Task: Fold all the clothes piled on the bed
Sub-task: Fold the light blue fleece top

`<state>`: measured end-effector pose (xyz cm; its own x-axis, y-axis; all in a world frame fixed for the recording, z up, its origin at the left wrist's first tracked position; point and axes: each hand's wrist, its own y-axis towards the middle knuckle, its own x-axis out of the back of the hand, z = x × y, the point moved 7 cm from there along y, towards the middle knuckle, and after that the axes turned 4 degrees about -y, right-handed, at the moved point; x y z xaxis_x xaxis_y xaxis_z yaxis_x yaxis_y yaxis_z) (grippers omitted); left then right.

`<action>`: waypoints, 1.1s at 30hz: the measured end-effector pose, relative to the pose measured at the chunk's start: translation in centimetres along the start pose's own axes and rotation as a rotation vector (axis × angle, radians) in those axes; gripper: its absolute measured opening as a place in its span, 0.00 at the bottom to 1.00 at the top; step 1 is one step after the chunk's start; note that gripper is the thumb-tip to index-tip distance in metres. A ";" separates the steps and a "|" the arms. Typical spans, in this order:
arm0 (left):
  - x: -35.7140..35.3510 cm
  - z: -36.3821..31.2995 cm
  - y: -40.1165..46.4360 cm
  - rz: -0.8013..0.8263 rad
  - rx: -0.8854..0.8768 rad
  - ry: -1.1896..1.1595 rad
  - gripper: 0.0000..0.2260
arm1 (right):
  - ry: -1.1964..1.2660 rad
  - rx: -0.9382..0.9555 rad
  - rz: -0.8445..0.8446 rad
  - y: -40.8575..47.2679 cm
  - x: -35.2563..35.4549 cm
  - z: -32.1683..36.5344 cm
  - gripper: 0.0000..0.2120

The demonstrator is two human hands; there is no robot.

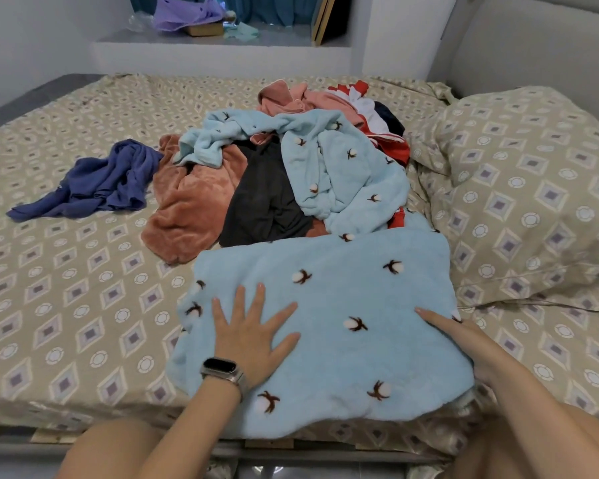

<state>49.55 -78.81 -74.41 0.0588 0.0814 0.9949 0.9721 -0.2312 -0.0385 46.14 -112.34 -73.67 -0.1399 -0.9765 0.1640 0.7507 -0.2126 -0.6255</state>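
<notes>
Head view: blue garment [329, 326] runs crosswise at lower centre of the bed [66, 305].
My left hand [253, 337] presses spread flat; my right hand [464, 344], seemingly straight-fingered, touches its right edge, nearer the next fold.

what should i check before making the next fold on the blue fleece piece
1. Left hand flat on the light blue fleece garment: ok.
2. Right hand at its right edge: ok; grip cannot tell.
3. Surface smooth: ok.
4. Near edge on the bed: not ok, it hangs over.
5. Clear of the clothes pile: not ok, the far edge touches it.
6. Layers beneath aligned: cannot tell.
</notes>
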 end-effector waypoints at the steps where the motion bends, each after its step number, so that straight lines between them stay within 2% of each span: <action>1: -0.5 0.1 0.4 0.046 0.011 0.011 0.26 | 0.039 -0.019 0.043 0.0 -0.2 0.0 0.37; 3: -0.2 0.0 0.9 0.074 0.002 0.013 0.30 | 0.083 -0.006 0.084 -0.3 -0.3 0.7 0.42; 5: 0.5 0.0 0.9 0.032 -0.016 -0.076 0.31 | 0.057 0.061 0.061 -1.5 -0.1 2.6 0.34; 7: 2.1 0.9 0.7 -0.033 0.045 -0.415 0.27 | -0.020 0.131 -0.015 -2.9 -0.2 5.0 0.24; 10: 5.4 4.2 -0.3 -0.337 0.220 -1.193 0.09 | -0.215 0.299 -0.093 -5.6 -2.4 10.1 0.15; 12: 6.3 6.3 -1.3 -0.421 0.351 -1.551 0.09 | -0.371 0.415 -0.123 -7.6 -5.2 13.6 0.15; 15: 6.2 7.9 -2.4 -0.385 0.450 -1.972 0.10 | -0.609 0.582 -0.140 -10.8 -11.9 18.1 0.14; 17: 6.4 8.1 -3.0 -0.327 0.438 -2.093 0.12 | -0.805 0.658 -0.105 -12.0 -17.4 19.3 0.27; 18: 6.5 8.3 -3.2 -0.302 0.419 -2.121 0.14 | -0.897 0.690 -0.055 -12.5 -20.2 19.3 0.30; 21: 6.9 8.9 -4.0 -0.179 0.347 -2.186 0.17 | -1.063 0.730 0.267 -13.4 -28.7 16.2 0.28; 23: 6.1 10.2 -4.4 -0.118 0.439 -2.173 0.22 | -1.174 0.718 0.430 -13.6 -32.7 12.9 0.30; 25: 4.9 12.2 -4.8 -0.131 0.556 -2.072 0.27 | -1.261 0.787 0.499 -13.5 -35.0 10.2 0.30; 27: 3.9 13.7 -5.2 -0.149 0.642 -1.890 0.34 | -1.366 0.877 0.503 -13.3 -36.0 8.0 0.32; 29: 4.4 15.1 -5.6 -0.289 0.654 -1.606 0.31 | -1.467 0.942 0.491 -13.1 -35.9 6.3 0.37; 31: 6.4 15.6 -5.7 -0.458 0.568 -1.200 0.25 | -1.491 0.998 0.507 -13.0 -35.4 5.8 0.32; 33: 7.7 14.2 -5.4 -0.435 0.483 -0.997 0.20 | -1.362 0.981 0.635 -13.3 -34.4 6.3 0.24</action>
<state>47.95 -63.17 -67.83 -0.3544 0.8302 0.4303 0.9264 0.3743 0.0411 45.02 -75.63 -66.14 0.4891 -0.0709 0.8694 0.6131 0.7369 -0.2848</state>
